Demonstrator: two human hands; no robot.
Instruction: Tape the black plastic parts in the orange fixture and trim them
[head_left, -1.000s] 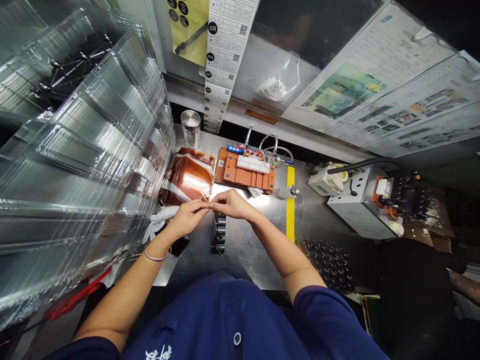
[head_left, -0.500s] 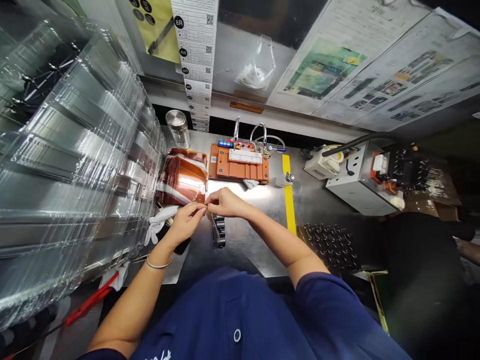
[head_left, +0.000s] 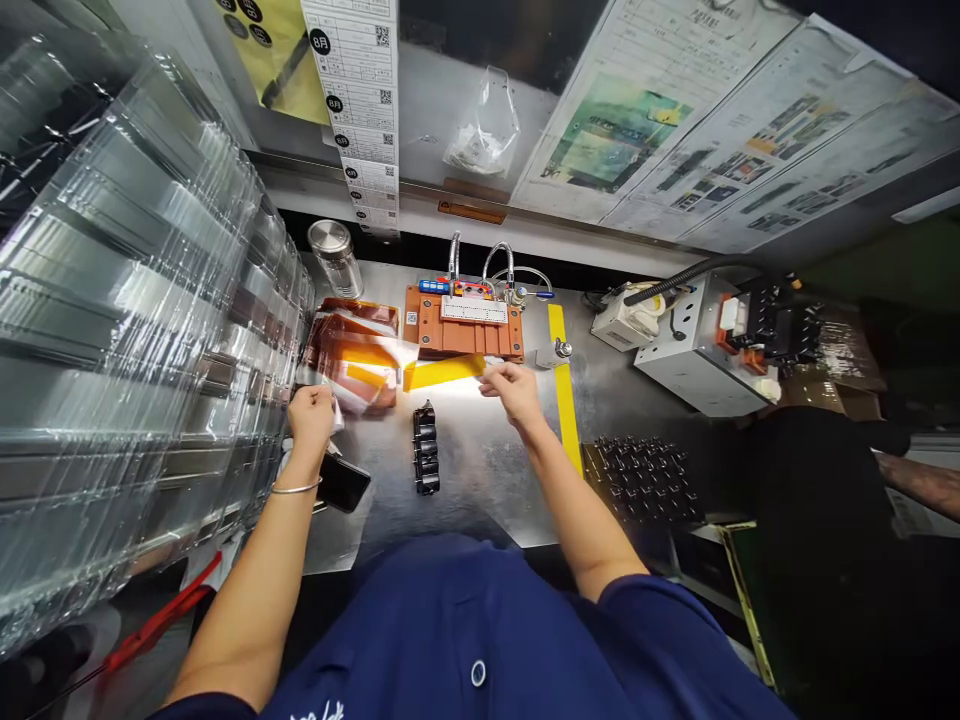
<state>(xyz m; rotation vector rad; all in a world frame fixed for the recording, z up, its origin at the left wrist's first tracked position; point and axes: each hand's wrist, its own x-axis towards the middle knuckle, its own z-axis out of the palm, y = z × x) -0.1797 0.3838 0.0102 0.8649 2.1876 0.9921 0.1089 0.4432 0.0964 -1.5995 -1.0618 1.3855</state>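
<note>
My right hand [head_left: 513, 392] pinches the right end of a yellow-amber film strip [head_left: 444, 373], which stretches leftward in front of the orange fixture [head_left: 469, 342]. My left hand [head_left: 310, 415] is closed beside a stack of amber film sheets [head_left: 352, 350]. Something whitish shows at its fingers, but I cannot make out what they hold. Between my hands, nearer to me, a black ribbed part [head_left: 426, 450] lies on the metal bench.
Tall stacks of clear plastic trays [head_left: 172, 330] rise on the left. A phone [head_left: 343, 484] lies by my left wrist, a glass jar [head_left: 334, 258] behind the sheets. To the right are a yellow tape line [head_left: 566, 420], black parts [head_left: 645, 480], a grey machine [head_left: 686, 345] and a person's arm [head_left: 915, 485].
My hands, together at the film stack before, are now apart: the left moved left, the right moved right with the amber strip. The black part and the phone are more exposed.
</note>
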